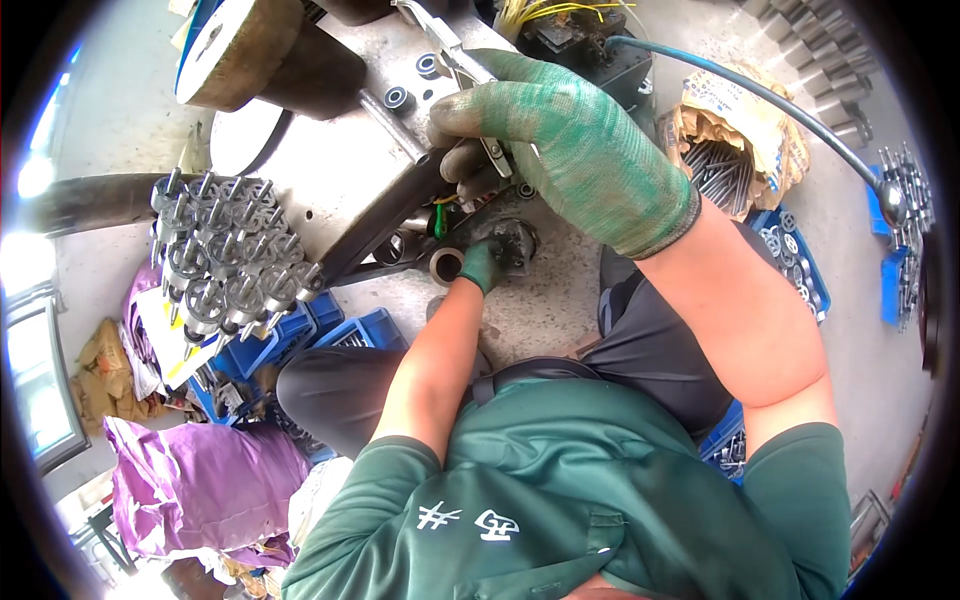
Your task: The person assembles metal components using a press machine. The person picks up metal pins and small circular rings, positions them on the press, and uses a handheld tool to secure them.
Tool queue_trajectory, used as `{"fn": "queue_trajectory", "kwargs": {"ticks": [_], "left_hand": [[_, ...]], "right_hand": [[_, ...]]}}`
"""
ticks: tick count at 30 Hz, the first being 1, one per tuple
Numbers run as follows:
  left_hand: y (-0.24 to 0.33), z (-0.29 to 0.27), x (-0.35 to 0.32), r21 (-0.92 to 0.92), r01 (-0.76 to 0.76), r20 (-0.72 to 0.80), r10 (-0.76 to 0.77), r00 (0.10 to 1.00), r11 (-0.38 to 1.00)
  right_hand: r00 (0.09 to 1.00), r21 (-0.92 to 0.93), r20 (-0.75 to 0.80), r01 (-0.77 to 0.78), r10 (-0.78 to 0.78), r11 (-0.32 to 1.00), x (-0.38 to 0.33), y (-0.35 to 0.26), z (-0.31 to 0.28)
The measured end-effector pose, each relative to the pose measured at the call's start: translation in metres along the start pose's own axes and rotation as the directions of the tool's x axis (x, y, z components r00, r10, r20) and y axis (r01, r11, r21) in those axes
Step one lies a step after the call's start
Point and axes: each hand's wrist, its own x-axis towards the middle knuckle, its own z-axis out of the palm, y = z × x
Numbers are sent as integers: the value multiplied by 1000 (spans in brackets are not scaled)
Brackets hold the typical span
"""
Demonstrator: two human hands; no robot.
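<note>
Fingers of the left hand (481,266), in a green glove, reach below the bench (320,165) beside a dark metal block (516,247); they are mostly hidden, so how far they open and whether they grip anything cannot be told. Fingers of the right hand (590,145), gloved alike, are bent closed on a silver caliper (455,50), which slants across the bench's right edge.

From the left, a stack of wheel-like metal parts (230,250) with pins stands at the bench's near left edge. A large metal cylinder (270,55) sits farther back. Toward the near right corner lies a metal rod (393,128), two bearings (398,98) near it. Lower down, a short metal tube (447,265) is just beside the left hand. White characters mark the dark green shirt (560,440). At right, a paper sack (750,120) of dark rods (718,175) bears print too small to read; beside it, a blue tray (822,296) holds small wheels (790,245).
</note>
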Motion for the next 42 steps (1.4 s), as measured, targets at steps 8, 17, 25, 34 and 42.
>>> {"fn": "queue_trajectory", "kwargs": {"ticks": [8, 17, 25, 34, 42], "left_hand": [[24, 5, -61, -54, -43, 36, 45, 998, 998], [73, 66, -217, 50, -350, 500, 280, 819, 935], [143, 123, -327, -64, -536, 451, 503, 737, 842], [179, 138, -326, -245, -569, 344, 619, 706, 785], [169, 143, -340, -295, -579, 367, 650, 666, 760]], "right_hand": [[997, -103, 39, 64, -60, 993, 6, 5, -1], [992, -28, 75, 108, -106, 994, 20, 11, 19], [995, 72, 92, 26, -32, 997, 48, 18, 30], [989, -66, 127, 87, -78, 994, 73, 17, 51], [997, -279, 67, 45, -28, 959, 75, 32, 38]]}}
